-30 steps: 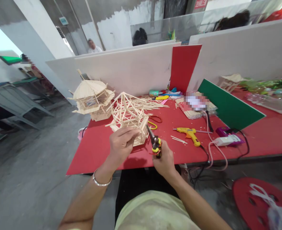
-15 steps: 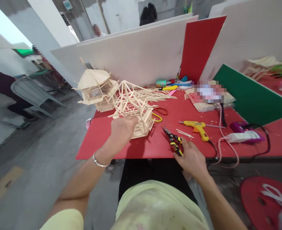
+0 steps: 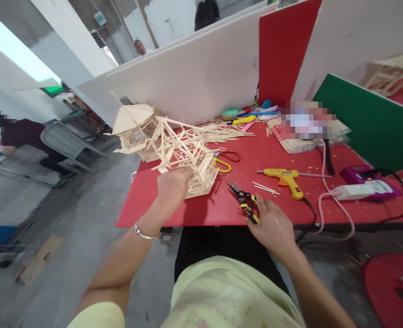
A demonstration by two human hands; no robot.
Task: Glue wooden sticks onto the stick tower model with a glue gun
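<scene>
My left hand (image 3: 174, 187) is closed on the near side of a pavilion model (image 3: 201, 171) built from thin wooden sticks; its fingertips are partly hidden against the sticks. The model's open roof frame leans left, towards a second stick model (image 3: 133, 123) with a covered roof. On the red tabletop, my right hand (image 3: 273, 223) has its fingers around the black-and-yellow handles of wire cutters (image 3: 245, 202). The cutters' jaws point away from me and are slightly apart. Just behind the held model lie scissors (image 3: 224, 165) with red and yellow handles.
A yellow glue gun (image 3: 285, 177) lies to the right, beside a few loose sticks (image 3: 266, 188). Its cord and a pink cable run near a white power adapter (image 3: 352, 192). Piled sticks (image 3: 222, 132) lie at the back. White boards (image 3: 188, 68) and a green board (image 3: 369, 123) stand behind.
The stick model's roof frame has tipped left, closer to the covered model, with my left hand still on it. My right hand stays on the wire cutters. The camera view has shifted slightly.
</scene>
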